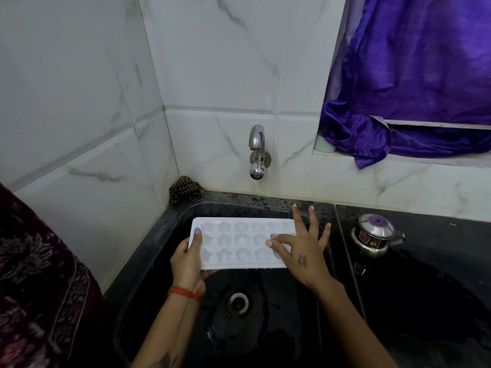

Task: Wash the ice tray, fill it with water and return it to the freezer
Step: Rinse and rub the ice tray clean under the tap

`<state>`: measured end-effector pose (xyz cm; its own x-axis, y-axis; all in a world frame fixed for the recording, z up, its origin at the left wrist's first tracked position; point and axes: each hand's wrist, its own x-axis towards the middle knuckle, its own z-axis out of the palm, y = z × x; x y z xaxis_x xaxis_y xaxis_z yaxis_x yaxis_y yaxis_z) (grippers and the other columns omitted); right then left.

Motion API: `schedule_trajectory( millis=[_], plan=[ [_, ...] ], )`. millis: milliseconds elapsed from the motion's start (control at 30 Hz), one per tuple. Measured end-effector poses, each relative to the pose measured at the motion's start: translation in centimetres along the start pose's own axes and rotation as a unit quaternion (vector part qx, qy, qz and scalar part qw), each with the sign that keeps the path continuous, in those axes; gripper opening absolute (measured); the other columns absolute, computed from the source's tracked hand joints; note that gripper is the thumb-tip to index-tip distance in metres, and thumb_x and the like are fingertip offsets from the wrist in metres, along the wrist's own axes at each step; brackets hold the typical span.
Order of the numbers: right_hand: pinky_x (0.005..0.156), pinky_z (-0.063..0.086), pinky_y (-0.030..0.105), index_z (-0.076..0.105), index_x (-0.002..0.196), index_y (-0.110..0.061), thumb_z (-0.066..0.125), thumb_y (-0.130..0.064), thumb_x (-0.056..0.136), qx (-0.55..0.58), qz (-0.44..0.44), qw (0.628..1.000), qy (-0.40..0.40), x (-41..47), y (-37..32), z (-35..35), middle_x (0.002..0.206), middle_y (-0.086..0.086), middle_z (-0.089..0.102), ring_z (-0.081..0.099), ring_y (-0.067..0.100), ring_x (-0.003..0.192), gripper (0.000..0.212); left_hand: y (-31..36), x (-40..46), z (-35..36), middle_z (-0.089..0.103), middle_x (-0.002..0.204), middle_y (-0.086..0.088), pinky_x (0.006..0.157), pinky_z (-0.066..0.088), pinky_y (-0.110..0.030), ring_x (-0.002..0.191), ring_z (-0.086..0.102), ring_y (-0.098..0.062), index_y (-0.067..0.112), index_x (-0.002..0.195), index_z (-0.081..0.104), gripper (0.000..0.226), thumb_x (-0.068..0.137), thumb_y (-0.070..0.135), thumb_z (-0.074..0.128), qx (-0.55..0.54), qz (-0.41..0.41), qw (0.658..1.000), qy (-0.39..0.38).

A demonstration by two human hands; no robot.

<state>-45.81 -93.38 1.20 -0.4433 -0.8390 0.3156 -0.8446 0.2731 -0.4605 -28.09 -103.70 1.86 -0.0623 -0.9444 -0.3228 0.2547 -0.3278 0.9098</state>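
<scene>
White ice tray (pixel 239 243) held level over black sink (pixel 265 328), below dry tap (pixel 256 150). Left hand (pixel 187 261) grips left end, thumb on top. Right hand (pixel 303 251) spread, fingertips rubbing right-end cavities — best to work each star mould, support underneath, run water.

A: What does the tray (pixel 240 243) look like?
B: White plastic, three rows of star and flower moulds, open side up.
A: Where is it?
B: Held roughly level over the black sink (pixel 268 309), long side running 9 to 3 o'clock, below the tap (pixel 256 150).
</scene>
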Motion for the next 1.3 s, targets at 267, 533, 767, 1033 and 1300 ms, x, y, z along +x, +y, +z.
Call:
schedule_trajectory(
  millis=[267,533,767,1033,1300],
  plan=[
    [0.104,-0.030,0.052,0.069,0.082,-0.038,0.019,-0.076,0.078,-0.062,0.017,0.998,0.026,-0.07,0.19,0.15,0.159,-0.003,-0.002,-0.031,0.017,0.140,0.063,-0.15,-0.06,0.04,0.066,0.085,-0.002,0.044,0.056,-0.031,0.072,0.063,-0.019,0.018,0.087,0.061,0.018,0.090,0.036,0.059,-0.002,-0.003,1.000,-0.009],
    [0.102,-0.034,0.048,0.069,0.096,-0.045,0.016,-0.080,0.075,-0.029,0.017,0.999,0.016,-0.10,0.11,0.31,0.156,-0.009,-0.014,-0.038,0.012,0.135,0.067,-0.05,-0.19,-0.04,0.064,0.084,-0.002,0.040,0.053,-0.027,0.072,0.062,-0.018,0.017,0.086,0.059,0.019,0.090,0.035,0.059,-0.008,0.001,1.000,-0.007],
    [0.102,-0.034,0.039,0.072,0.078,-0.043,0.030,-0.078,0.071,0.043,0.029,0.998,0.035,-0.20,0.17,0.30,0.156,-0.014,-0.003,-0.028,0.009,0.140,0.055,0.05,-0.27,-0.24,0.064,0.084,-0.003,0.039,0.053,-0.028,0.073,0.062,-0.019,0.018,0.082,0.059,0.020,0.090,0.036,0.060,-0.008,-0.003,1.000,-0.004],
    [0.105,-0.030,0.052,0.070,0.086,-0.042,0.003,-0.081,0.078,-0.073,0.010,0.995,0.070,-0.61,0.08,0.35,0.157,-0.002,-0.008,-0.024,0.019,0.142,0.078,-0.03,-0.56,-0.26,0.065,0.085,-0.004,0.039,0.053,-0.028,0.074,0.063,-0.020,0.018,0.084,0.060,0.018,0.090,0.035,0.060,-0.008,-0.003,1.000,-0.008],
    [0.101,-0.036,0.038,0.069,0.072,-0.045,0.016,-0.079,0.074,0.034,0.044,0.998,0.022,-0.46,-0.36,0.11,0.152,-0.018,-0.017,-0.036,0.005,0.135,0.063,0.05,-0.54,-0.29,0.065,0.087,-0.004,0.040,0.054,-0.028,0.074,0.063,-0.020,0.017,0.087,0.060,0.019,0.090,0.036,0.060,-0.012,-0.006,1.000,-0.003]
  ],
)
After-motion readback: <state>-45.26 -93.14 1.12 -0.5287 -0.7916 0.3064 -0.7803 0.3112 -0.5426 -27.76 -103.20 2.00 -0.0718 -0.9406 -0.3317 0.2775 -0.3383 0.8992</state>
